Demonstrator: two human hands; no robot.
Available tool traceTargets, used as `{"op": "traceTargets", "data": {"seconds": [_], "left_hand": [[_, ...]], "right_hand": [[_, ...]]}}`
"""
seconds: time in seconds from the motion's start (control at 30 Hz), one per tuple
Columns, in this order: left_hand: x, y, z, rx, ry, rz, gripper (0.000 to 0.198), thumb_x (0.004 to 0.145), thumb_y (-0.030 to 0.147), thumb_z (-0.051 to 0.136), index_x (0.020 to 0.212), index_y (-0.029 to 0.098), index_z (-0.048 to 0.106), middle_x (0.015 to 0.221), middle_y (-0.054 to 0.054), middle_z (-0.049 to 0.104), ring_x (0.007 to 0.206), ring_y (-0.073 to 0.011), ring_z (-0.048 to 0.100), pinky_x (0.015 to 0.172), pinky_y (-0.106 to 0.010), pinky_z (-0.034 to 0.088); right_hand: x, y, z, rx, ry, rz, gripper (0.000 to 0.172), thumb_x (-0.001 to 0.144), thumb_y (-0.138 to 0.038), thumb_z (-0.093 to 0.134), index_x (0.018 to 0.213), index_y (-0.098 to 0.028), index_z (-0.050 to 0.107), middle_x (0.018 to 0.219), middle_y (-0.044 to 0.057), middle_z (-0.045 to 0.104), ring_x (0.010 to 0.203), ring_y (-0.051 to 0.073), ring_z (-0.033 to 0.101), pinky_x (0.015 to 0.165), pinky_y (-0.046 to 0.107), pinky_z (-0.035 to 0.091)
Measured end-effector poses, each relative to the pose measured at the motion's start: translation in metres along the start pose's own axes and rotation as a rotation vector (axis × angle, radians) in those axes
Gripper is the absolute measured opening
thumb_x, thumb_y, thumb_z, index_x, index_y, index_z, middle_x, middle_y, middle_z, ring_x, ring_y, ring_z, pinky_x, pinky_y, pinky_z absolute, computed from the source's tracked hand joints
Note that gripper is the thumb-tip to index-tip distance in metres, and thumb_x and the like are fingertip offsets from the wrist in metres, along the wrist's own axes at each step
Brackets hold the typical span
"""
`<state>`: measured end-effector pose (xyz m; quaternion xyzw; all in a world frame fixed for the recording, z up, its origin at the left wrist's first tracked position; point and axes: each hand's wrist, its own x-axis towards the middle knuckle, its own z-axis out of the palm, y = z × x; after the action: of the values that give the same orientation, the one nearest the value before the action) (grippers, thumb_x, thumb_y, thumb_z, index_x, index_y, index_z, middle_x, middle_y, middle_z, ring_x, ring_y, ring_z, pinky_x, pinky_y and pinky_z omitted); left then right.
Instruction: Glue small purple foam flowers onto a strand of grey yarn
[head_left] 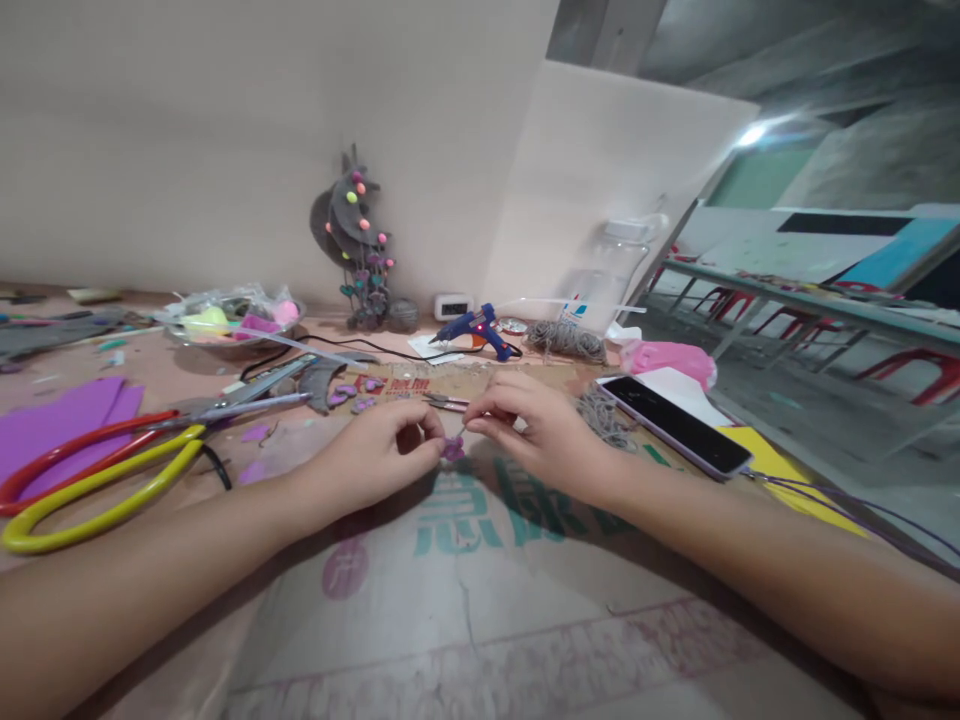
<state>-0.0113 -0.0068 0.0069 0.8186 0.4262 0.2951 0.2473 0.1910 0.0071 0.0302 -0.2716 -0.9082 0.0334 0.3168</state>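
Above the cardboard, my left hand (390, 448) is closed in a pinch on a small purple felt piece (453, 448), whose lobed shape looks like a flower or butterfly. My right hand (525, 425) is also pinched closed, its fingertips just right of that piece; what it holds, if anything, is too small to make out. Behind the fingers lies a thin metal tool (444, 402), partly hidden by my right hand. More purple cut pieces (364, 404) rest beyond my left hand, beside a curved grey felt piece (319, 385).
Large red-and-yellow-handled scissors (112, 500) and purple sheets (67, 425) lie left. A blue glue gun (480, 328) with a lit red light stands behind. Grey yarn (566, 340), a phone (679, 425) and a bottle (619, 275) are right; a decorated grey moon (349, 225) stands at the back.
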Motion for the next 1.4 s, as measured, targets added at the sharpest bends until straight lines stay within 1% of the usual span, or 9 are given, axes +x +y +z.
{"op": "traceTargets", "data": {"seconds": [0.17,0.4,0.67,0.8,0.9,1.0,1.1,1.3,1.4], "left_hand": [[0.001,-0.002,0.0,0.039,0.008,0.005,0.01,0.077,0.022,0.05,0.07,0.018,0.057,0.066,0.002,0.057,0.06,-0.0121,0.05,0.056,-0.023,0.038],[0.0,0.002,0.0,0.054,-0.016,0.013,0.009,0.075,0.021,0.051,0.069,0.018,0.057,0.065,0.002,0.057,0.06,-0.0122,0.05,0.055,-0.022,0.037],[-0.001,0.002,0.001,0.059,-0.015,0.019,0.009,0.075,0.019,0.049,0.068,0.018,0.056,0.063,0.002,0.054,0.059,-0.0118,0.047,0.053,-0.022,0.035],[-0.001,0.001,0.001,0.062,-0.03,0.028,0.009,0.075,0.02,0.049,0.069,0.018,0.056,0.064,0.002,0.055,0.06,-0.0121,0.049,0.054,-0.022,0.035],[-0.001,0.001,0.001,0.069,-0.031,0.027,0.009,0.075,0.021,0.049,0.07,0.018,0.055,0.065,0.001,0.056,0.061,-0.0126,0.05,0.055,-0.023,0.036],[-0.001,0.002,0.001,0.08,-0.03,0.028,0.008,0.075,0.021,0.049,0.07,0.018,0.056,0.066,0.001,0.057,0.061,-0.013,0.051,0.056,-0.023,0.037],[-0.001,0.002,0.0,0.083,-0.024,0.023,0.009,0.075,0.021,0.05,0.07,0.018,0.056,0.064,0.002,0.056,0.06,-0.0126,0.049,0.054,-0.023,0.036],[-0.001,0.003,0.0,0.06,-0.026,0.029,0.01,0.076,0.02,0.05,0.07,0.017,0.057,0.064,0.002,0.057,0.059,-0.0121,0.05,0.053,-0.022,0.036],[-0.001,0.003,0.0,0.058,-0.027,0.028,0.009,0.076,0.02,0.051,0.07,0.017,0.057,0.063,0.002,0.057,0.058,-0.0118,0.049,0.052,-0.022,0.036]], "right_hand": [[-0.008,0.008,0.01,-0.082,-0.004,-0.061,0.019,0.09,-0.023,0.045,0.083,-0.016,0.061,0.075,0.005,0.056,0.073,0.016,0.049,0.067,0.029,0.04],[-0.01,0.006,0.014,-0.149,0.017,-0.108,0.02,0.091,-0.023,0.044,0.084,-0.016,0.062,0.074,0.005,0.053,0.072,0.016,0.047,0.066,0.028,0.039],[-0.011,0.005,0.015,-0.155,-0.018,-0.105,0.021,0.091,-0.026,0.044,0.083,-0.017,0.062,0.073,0.004,0.052,0.071,0.016,0.046,0.065,0.028,0.037],[-0.012,0.005,0.015,-0.137,-0.007,-0.097,0.017,0.09,-0.027,0.046,0.09,-0.017,0.06,0.078,0.005,0.054,0.075,0.016,0.047,0.065,0.028,0.037],[-0.012,0.004,0.015,-0.13,-0.013,-0.106,0.015,0.09,-0.024,0.044,0.09,-0.017,0.058,0.078,0.005,0.054,0.074,0.016,0.047,0.065,0.027,0.037],[-0.012,0.003,0.014,-0.151,-0.033,-0.145,0.02,0.091,-0.017,0.039,0.087,-0.018,0.059,0.075,0.004,0.053,0.073,0.016,0.045,0.064,0.027,0.036],[-0.012,0.003,0.013,-0.167,-0.06,-0.165,0.022,0.09,-0.014,0.037,0.088,-0.017,0.059,0.076,0.005,0.053,0.074,0.016,0.045,0.064,0.027,0.036],[-0.014,0.005,0.015,-0.212,-0.083,-0.224,0.026,0.088,-0.013,0.037,0.089,-0.018,0.063,0.076,0.005,0.052,0.073,0.016,0.045,0.063,0.028,0.035],[-0.013,0.005,0.016,-0.22,-0.084,-0.222,0.025,0.088,-0.014,0.039,0.09,-0.018,0.063,0.075,0.005,0.053,0.072,0.016,0.045,0.062,0.028,0.035]]}}
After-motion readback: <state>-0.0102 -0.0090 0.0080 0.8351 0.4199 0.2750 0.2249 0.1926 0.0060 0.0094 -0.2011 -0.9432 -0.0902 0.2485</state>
